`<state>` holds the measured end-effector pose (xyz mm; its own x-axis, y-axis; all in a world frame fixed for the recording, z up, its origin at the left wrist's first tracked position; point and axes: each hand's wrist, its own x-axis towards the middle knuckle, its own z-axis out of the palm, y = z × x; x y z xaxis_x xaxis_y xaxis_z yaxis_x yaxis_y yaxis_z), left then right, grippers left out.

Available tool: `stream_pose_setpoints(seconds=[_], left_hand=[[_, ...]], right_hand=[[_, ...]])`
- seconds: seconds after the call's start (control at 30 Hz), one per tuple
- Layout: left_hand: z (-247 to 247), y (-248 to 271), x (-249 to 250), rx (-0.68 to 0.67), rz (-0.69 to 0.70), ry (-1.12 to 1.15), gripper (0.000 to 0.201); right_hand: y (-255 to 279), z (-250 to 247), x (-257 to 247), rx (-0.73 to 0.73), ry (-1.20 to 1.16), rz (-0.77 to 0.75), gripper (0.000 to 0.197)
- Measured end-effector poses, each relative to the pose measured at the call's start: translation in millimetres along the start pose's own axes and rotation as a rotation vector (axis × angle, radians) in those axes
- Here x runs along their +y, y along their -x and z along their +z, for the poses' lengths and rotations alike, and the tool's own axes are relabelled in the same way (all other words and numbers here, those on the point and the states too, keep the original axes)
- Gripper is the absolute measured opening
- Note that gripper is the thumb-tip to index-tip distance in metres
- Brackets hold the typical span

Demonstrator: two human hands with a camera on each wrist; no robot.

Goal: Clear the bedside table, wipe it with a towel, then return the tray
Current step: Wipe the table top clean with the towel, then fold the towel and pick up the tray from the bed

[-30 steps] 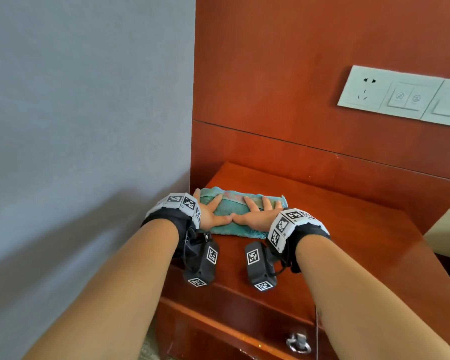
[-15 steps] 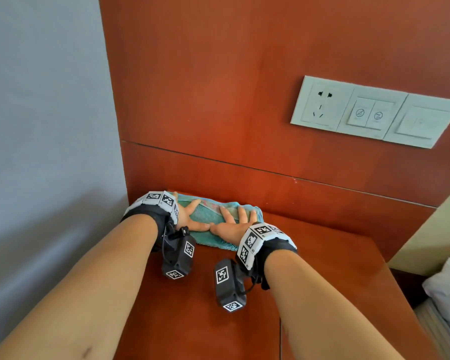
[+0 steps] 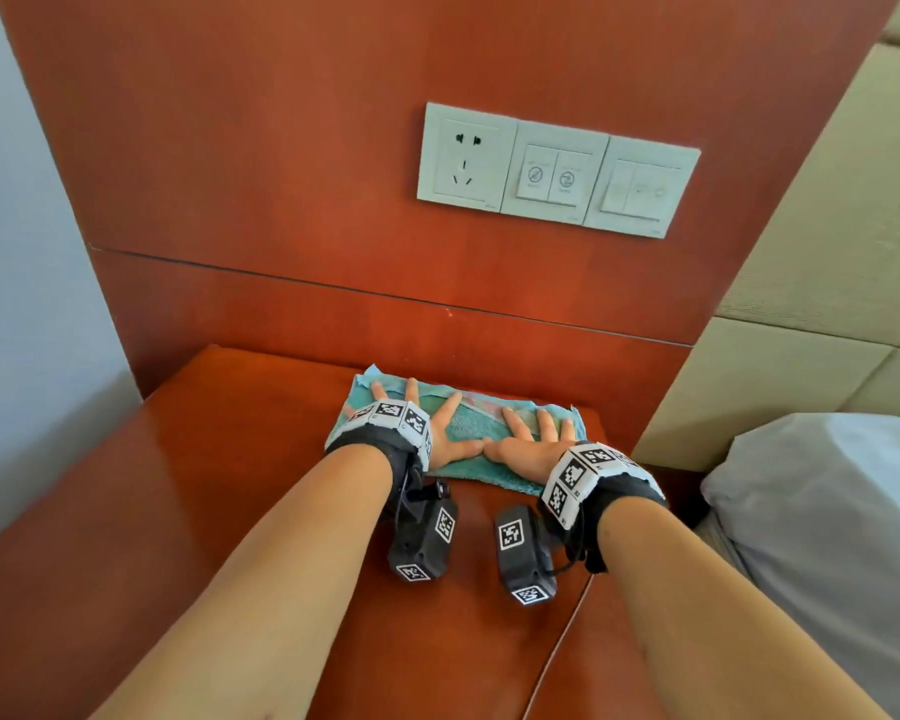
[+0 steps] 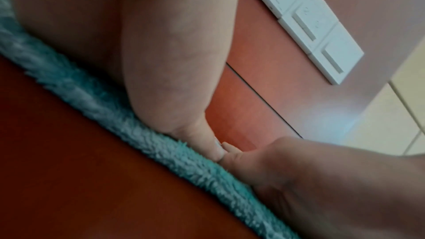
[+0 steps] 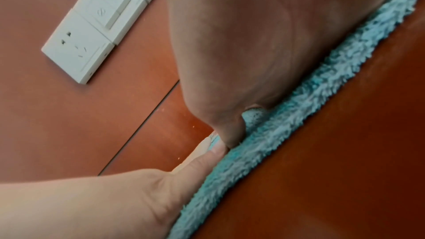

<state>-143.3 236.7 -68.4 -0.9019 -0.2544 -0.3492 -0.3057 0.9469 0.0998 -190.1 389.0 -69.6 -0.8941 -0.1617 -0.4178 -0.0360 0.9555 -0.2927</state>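
- The glossy reddish-brown wooden bedside table is carrying no tray or clutter in view, so the wiping step is judged to be under way.
- The folded teal terry towel is lying at the table's back right, near the wall panel.
- The left hand and right hand are pressing it flat, fingers spread, thumbs touching.
- Next move is calling for steady downward pressure while sweeping uncovered wood.
- The white socket-and-switch plate is showing icons; no readable writing.

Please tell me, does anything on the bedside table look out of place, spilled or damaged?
Nothing stands out. The folded teal towel lies flat near the back edge of the bedside table, with the left hand and right hand pressed flat on it, thumbs touching. No spill or damage shows.
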Motion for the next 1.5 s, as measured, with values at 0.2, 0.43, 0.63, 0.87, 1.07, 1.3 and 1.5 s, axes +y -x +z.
stream_pose_setpoints(seconds=[0.2,0.43,0.63,0.87,1.07,1.3,1.5], left_hand=[[24.2,41.7,24.8,0.015,0.015,0.004,0.086],[52.9,102.6,22.1,0.020,0.038,0.001,0.085],[73.5,149.5,12.1,0.036,0.057,0.015,0.086],[91.3,212.7,-0.8,0.034,0.094,0.025,0.080],[86.5,254.5,-7.0,0.019,0.190,-0.070,0.075],[84.0,275.2,-0.8,0.192,0.312,-0.096,0.037],[81.8,281.2,10.0,0.284,0.418,0.313,0.037]], right_hand=[[38.7,12.0,37.3,0.020,-0.015,0.018,0.075],[96.1,41.0,55.1,0.065,0.007,0.046,0.075],[146.7,66.1,61.3,0.105,0.016,0.047,0.075],[206.7,96.8,65.3,0.170,0.086,0.042,0.074],[245.2,118.5,70.6,0.286,0.061,-0.051,0.068],[278.7,117.3,63.5,0.349,0.045,-0.224,0.048],[289.0,98.4,75.6,0.364,-0.355,-0.266,0.026]])
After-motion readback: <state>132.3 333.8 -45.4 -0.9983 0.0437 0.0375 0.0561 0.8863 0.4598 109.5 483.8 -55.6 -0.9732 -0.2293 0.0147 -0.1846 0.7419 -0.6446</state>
